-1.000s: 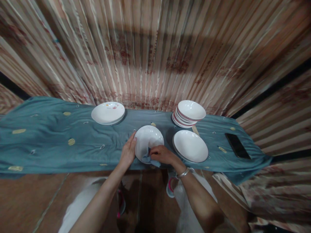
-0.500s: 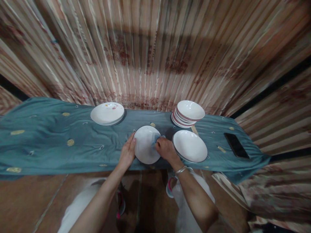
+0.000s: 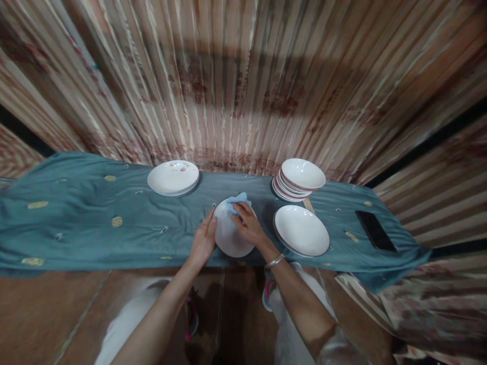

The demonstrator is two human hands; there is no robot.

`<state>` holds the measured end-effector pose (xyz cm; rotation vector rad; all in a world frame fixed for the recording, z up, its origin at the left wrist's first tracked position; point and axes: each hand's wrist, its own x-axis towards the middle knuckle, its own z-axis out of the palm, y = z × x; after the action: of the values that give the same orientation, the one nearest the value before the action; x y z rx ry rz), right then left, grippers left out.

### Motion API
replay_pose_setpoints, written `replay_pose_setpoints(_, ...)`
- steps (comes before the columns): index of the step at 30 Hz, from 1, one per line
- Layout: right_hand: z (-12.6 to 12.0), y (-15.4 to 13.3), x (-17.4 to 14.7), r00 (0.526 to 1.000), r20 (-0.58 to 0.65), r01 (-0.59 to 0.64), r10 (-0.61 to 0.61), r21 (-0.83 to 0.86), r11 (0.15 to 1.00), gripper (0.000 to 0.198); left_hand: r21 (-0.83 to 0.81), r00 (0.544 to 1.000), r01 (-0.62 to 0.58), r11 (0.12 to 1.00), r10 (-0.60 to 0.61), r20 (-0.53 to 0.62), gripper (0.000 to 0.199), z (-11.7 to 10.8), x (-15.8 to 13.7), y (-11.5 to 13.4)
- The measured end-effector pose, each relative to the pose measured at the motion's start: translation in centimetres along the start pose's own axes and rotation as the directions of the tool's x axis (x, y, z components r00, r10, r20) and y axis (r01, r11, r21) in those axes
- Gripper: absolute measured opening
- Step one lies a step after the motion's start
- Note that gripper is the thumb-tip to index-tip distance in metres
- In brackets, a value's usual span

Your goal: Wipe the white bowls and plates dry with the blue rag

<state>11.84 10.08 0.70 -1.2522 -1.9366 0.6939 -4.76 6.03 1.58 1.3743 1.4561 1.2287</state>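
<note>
A white plate with a thin dark rim point(image 3: 231, 242) is held above the near part of the cloth-covered table. My left hand point(image 3: 204, 237) grips its left edge, thumb on top and fingers behind. With my right hand point(image 3: 248, 223) I press a light blue cloth point(image 3: 236, 202) against the plate's upper edge, and part of the cloth bunches past the rim. To the right of this hand lies a small stack of similar dark-rimmed plates point(image 3: 302, 230).
Several stacked bowls with red rims point(image 3: 303, 173) stand at the back right. A stack of plates with a floral print point(image 3: 173, 177) sits at the back left. Near the right end lies a black phone point(image 3: 376, 230). Teal patterned cloth point(image 3: 83, 218) covers the table; a pleated curtain point(image 3: 228, 101) hangs behind.
My right hand has moved from the plate's right side up and leftward to its upper edge, with the cloth now more exposed. My left hand keeps its hold. The view has shifted slightly.
</note>
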Motion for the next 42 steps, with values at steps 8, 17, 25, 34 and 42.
replay_pose_setpoints(8, 1.2, -1.6, -0.4, 0.984, 0.123, 0.108, -0.130, 0.172, 0.979, 0.042, 0.001, 0.999, -0.033, 0.999, 0.033, 0.000, 0.060, 0.0, 0.0, 0.0)
replay_pose_setpoints(17, 1.1, -2.3, -1.7, 0.965, 0.221, 0.051, -0.140, 0.364, 0.930, 0.032, 0.037, 0.999, -0.043, 0.998, 0.044, -0.011, 0.058, -0.1, -0.1, -0.1)
replay_pose_setpoints(25, -0.4, -2.0, -2.5, 0.901, 0.396, 0.025, -0.178, 0.361, 0.932, 0.023, 0.015, 0.999, -0.025, 1.000, 0.025, -0.022, 0.062, 0.0, 0.1, 0.0)
replay_pose_setpoints(34, -3.1, -0.9, -3.4, 0.832, 0.550, 0.022, -0.073, 0.099, 0.995, 0.012, 0.030, 1.000, -0.020, 0.999, 0.020, -0.010, 0.062, -0.1, 0.0, 0.3)
replay_pose_setpoints(42, -4.2, -0.3, -3.9, 0.868, 0.493, 0.019, 0.057, -0.148, 0.989, 0.017, 0.022, 1.000, -0.014, 1.000, 0.015, -0.011, 0.065, -0.1, 0.0, 0.3)
